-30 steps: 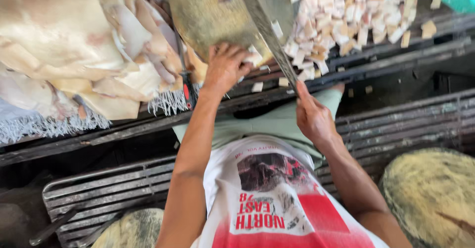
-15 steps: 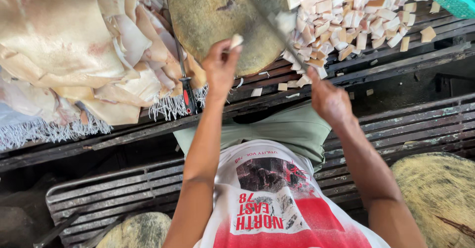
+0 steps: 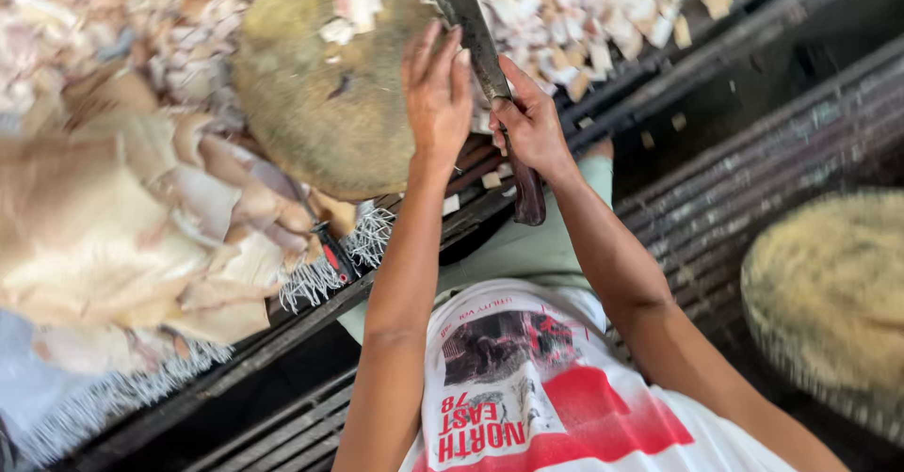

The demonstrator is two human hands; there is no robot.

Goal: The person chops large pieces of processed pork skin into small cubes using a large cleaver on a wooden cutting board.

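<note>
dark slatted metal racks [image 3: 753, 161]; daylight; second round block [image 3: 829, 293] right

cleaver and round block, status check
Right hand gripping long steel cleaver. Left hand flat on round wooden chopping block. Pale chopped pieces piled beyond blade.

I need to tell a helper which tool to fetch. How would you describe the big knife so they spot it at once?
Find the round, worn chopping block at the top, beside the heap of pale cut pieces. The knife lies across the block's right edge, its dark handle in the right hand. It is the only long, flat metal blade there.
</note>
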